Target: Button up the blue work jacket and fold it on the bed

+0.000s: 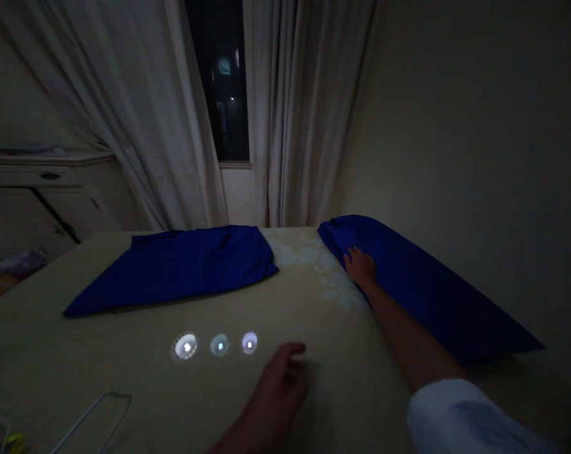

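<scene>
My right hand [361, 268] reaches far forward and rests on the near-left edge of a blue pillow [422, 290], its fingers lying slightly spread on the cloth. That pillow lies at an angle along the wall on the right. Lower down, in the middle of the view, my left hand [282, 381] hovers over or rests on the pale sheet; which one I cannot tell. Its fingers are loosely bent and apart, with nothing visible in them. A second blue pillow [185, 268], flatter and wrinkled, lies to the left, apart from both hands.
The pale bed surface [138, 343] has a floral pattern between the pillows. A wire hanger [96, 416] lies at the lower left, beside something yellow [15, 441]. Round bright spots [185, 345] show mid-left. Behind are curtains [294, 113], a dark window [228, 94] and a cabinet [53, 195].
</scene>
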The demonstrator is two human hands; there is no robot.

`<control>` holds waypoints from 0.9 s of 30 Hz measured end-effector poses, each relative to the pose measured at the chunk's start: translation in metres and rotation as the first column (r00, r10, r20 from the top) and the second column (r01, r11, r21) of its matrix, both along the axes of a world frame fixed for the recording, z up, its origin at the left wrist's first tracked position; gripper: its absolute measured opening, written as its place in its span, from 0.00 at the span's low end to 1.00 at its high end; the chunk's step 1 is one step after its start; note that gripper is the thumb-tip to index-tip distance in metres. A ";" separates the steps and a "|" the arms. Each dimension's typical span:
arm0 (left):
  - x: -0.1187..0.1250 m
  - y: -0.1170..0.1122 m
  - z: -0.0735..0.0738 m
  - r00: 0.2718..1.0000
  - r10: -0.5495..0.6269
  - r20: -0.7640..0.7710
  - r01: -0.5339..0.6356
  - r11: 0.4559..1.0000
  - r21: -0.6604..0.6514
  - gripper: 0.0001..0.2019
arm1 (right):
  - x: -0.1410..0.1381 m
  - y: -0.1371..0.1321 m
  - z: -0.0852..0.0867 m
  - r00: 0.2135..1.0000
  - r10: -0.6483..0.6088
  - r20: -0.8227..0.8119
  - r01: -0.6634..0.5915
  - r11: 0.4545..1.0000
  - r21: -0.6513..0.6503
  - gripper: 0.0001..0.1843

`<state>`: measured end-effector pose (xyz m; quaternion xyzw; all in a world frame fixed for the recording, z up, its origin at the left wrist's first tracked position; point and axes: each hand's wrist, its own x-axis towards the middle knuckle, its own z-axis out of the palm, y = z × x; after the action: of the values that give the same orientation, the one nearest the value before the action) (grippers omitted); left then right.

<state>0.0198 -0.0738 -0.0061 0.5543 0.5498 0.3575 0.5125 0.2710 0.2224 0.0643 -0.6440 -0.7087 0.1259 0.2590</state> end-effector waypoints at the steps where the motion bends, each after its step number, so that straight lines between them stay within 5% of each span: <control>1: -0.021 0.021 0.011 0.986 0.045 -0.159 -0.022 0.989 0.144 0.27 | -0.002 -0.002 -0.008 0.999 0.032 0.003 -0.032 0.999 -0.004 0.24; 4: -0.070 0.092 0.029 0.784 0.256 -0.565 -0.006 0.914 0.406 0.30 | -0.006 -0.032 -0.020 0.960 0.276 -0.038 -0.279 0.953 -0.119 0.25; 8: -0.102 0.162 0.028 0.454 0.375 -0.808 -0.042 0.915 0.401 0.35 | -0.006 -0.132 -0.039 0.812 0.576 -0.096 -0.580 0.779 -0.236 0.35; 12: -0.115 0.192 0.040 0.343 0.261 -0.902 -0.053 0.965 0.259 0.29 | -0.007 -0.203 -0.051 0.842 0.539 -0.026 -0.537 0.832 -0.142 0.33; 15: -0.109 0.194 0.071 0.334 0.223 -0.916 -0.065 0.975 0.214 0.24 | -0.011 -0.205 -0.050 0.877 0.470 -0.100 -0.478 0.874 -0.088 0.29; 18: -0.075 0.168 0.106 0.323 0.287 -0.902 -0.074 0.958 0.278 0.29 | -0.015 -0.188 -0.048 0.867 0.361 -0.342 -0.415 0.905 -0.095 0.36; 20: -0.042 0.136 0.120 0.453 0.258 -0.853 0.025 0.953 0.302 0.29 | -0.010 -0.177 -0.047 0.766 0.259 -0.588 -0.391 0.914 -0.107 0.46; 22: -0.016 0.104 0.122 0.694 0.026 -0.719 0.281 0.910 0.305 0.26 | 0.005 -0.167 -0.042 0.621 0.136 -0.772 -0.364 0.922 -0.131 0.56; 24: -0.013 0.085 0.113 0.796 -0.197 -0.572 0.446 0.830 0.334 0.29 | 0.031 -0.161 -0.033 0.570 0.031 -0.821 -0.328 0.925 -0.192 0.61; 25: -0.021 0.082 0.105 0.810 -0.208 -0.549 0.445 0.827 0.343 0.31 | 0.045 -0.159 -0.028 0.602 0.010 -0.799 -0.304 0.928 -0.217 0.59; 27: -0.054 0.092 0.084 0.783 0.013 -0.621 0.262 0.899 0.349 0.35 | 0.070 -0.159 -0.021 0.715 0.043 -0.698 -0.260 0.943 -0.208 0.51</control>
<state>-0.0340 0.0178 0.0776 0.7718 0.5568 0.2330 0.2002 0.3405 0.0633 0.0435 -0.5220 -0.5872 0.4781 0.3927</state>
